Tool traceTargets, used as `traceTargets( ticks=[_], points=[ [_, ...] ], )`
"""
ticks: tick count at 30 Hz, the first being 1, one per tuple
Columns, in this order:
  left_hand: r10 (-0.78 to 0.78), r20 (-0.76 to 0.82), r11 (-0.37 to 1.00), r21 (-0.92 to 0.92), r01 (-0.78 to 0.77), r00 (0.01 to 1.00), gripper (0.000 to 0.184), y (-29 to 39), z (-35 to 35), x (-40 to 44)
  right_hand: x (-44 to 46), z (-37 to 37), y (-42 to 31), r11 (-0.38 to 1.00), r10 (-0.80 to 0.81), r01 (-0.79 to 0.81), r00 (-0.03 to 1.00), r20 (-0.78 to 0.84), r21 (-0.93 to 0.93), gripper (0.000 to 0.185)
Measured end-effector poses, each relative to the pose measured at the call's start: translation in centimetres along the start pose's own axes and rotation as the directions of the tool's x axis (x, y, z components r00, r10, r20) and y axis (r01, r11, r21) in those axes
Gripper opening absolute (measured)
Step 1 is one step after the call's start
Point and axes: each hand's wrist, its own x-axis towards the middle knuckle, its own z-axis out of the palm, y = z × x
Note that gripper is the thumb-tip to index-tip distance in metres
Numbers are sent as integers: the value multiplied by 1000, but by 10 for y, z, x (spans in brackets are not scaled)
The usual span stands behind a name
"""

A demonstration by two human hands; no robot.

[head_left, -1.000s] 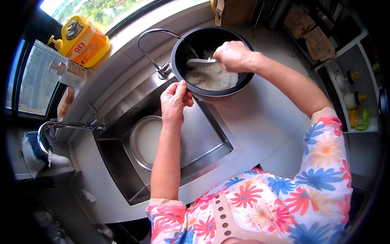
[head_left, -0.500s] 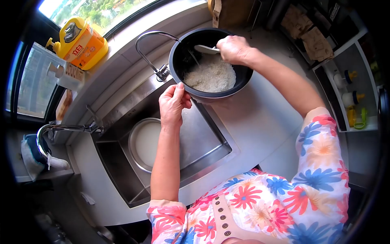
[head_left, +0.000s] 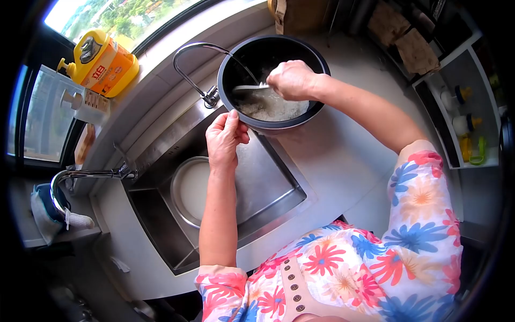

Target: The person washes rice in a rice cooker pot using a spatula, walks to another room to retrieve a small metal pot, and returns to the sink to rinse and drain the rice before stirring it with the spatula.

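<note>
Gripping a pale spoon (head_left: pixel 249 87), the person's right hand (head_left: pixel 294 80) is closed in a fist over the black inner pot (head_left: pixel 268 125), at the upper centre of the frame. The spoon's bowl end points left, above the white rice (head_left: pixel 281 109) heaped in the lower part of the pot; its handle is mostly hidden inside the fist. The left hand (head_left: pixel 224 137) pinches the pot's lower-left rim, thumb on top and the other fingers curled below it.

A slim chrome faucet (head_left: pixel 181 56) arches in from the left of the pot, its tip at the rim, and a thin stream of water (head_left: pixel 245 66) runs from it into the pot. The pot sits on the pale countertop (head_left: pixel 343 155), just beside the upper corner of the steel sink (head_left: pixel 265 188). In the sink, at the centre left, lies a round metal basin (head_left: pixel 174 189), partly hidden by the left forearm; whatever is inside looks pale and cannot be told.

A larger chrome faucet (head_left: pixel 88 173) curves at the left edge, with a white mesh pouch (head_left: pixel 79 220) near its end. At the upper left, a yellow detergent jug (head_left: pixel 104 64) stands beside a clear pump bottle (head_left: pixel 91 107). Brown paper bags (head_left: pixel 418 52) show at the upper right.
</note>
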Motion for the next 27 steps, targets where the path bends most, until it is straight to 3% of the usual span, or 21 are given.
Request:
traceTargets(
  ticks=[3,7,9,10,14,17,21,23,27],
  points=[
    [-6,11,1000,-16,6,1000,22,-2,0,0,-15,-11,5,994,-106,104,993,46,43,17],
    [-11,-9,1000,1,11,1000,22,0,3,-1,1,-8,25,990,138,-139,985,-101,-4,15],
    [-13,-5,1000,8,13,1000,22,0,2,0,5,-7,17,993,118,-114,987,-110,40,16],
    [-12,-9,1000,13,12,1000,22,1,2,0,-1,-4,11,999,34,-31,991,-126,26,16],
    [-22,-4,1000,15,22,1000,21,1,2,-1,-19,-11,0,982,-181,184,982,55,-52,11],
    [-22,1,999,24,22,1000,21,0,2,-1,-16,-34,7,997,43,-36,993,110,-62,22],
    [-22,4,999,36,22,1000,21,2,2,-1,6,-22,29,964,252,-250,967,19,-96,22],
    [-19,6,999,36,19,1000,21,2,2,0,16,-5,21,972,235,-233,970,57,-28,21],
    [-21,-3,1000,-9,21,1000,22,1,2,-1,-2,-6,0,993,-104,94,984,143,71,20]
  ],
)
